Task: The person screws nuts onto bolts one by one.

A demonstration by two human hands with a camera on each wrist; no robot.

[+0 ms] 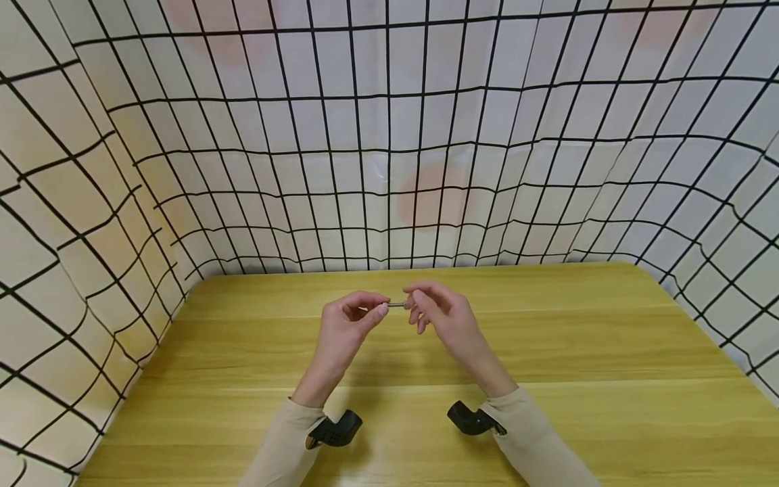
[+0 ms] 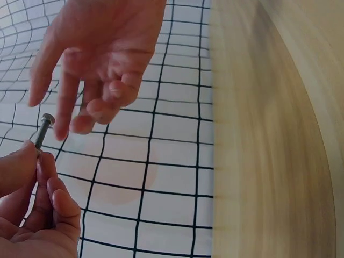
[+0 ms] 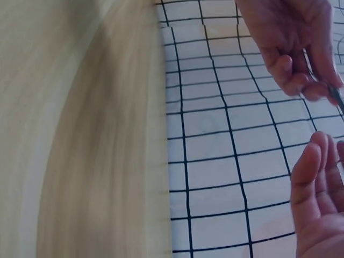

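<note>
While the left hand (image 1: 342,327) pinches a bolt (image 1: 396,304) between thumb and fingers, the headed end points to three o'clock in the head view, toward the right hand (image 1: 449,318), whose relaxed fingers grip nothing; contact is indeterminate. Beneath lies a wooden table (image 1: 560,345); gridded sheeting (image 1: 406,122) rises at twelve o'clock.

Even light brightens the head view, with soft shadows on the table (image 1: 578,352); both wrist views look dimmer, the table blurred and streaky.
</note>
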